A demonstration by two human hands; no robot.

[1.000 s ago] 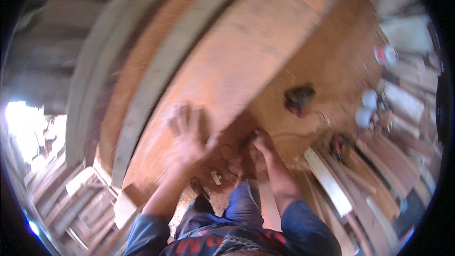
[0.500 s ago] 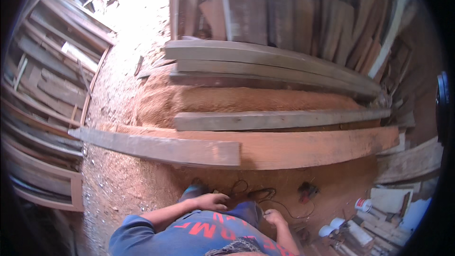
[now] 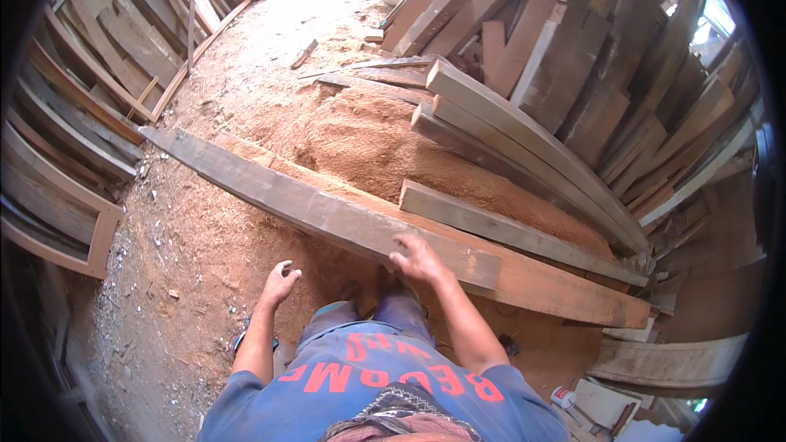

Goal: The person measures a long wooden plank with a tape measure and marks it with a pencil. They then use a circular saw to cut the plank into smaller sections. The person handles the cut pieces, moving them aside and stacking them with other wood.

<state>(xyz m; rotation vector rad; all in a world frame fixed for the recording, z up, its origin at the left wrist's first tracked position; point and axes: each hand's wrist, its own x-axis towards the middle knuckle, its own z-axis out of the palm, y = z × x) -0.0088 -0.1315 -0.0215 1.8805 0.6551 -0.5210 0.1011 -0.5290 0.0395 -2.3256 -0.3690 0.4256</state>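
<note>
A long grey-brown plank lies slantwise in front of me, on top of a wider orange-brown beam. My right hand is at the plank's near edge, towards its right end, with thumb and fingers apart. Whether it touches the wood I cannot tell. Short of the plank, above the dusty ground, my left hand is held out with its fingers loosely bent and apart, nothing in it.
Behind the beam, a shorter timber and several stacked beams flank a sawdust heap. Boards lean at the far right; wooden frames stand at the left. A small white container lies at lower right.
My view has turned, so the timbers now slant down to the right. Both hands have gone from close to my body out towards the plank, the right one reaching its near edge.
</note>
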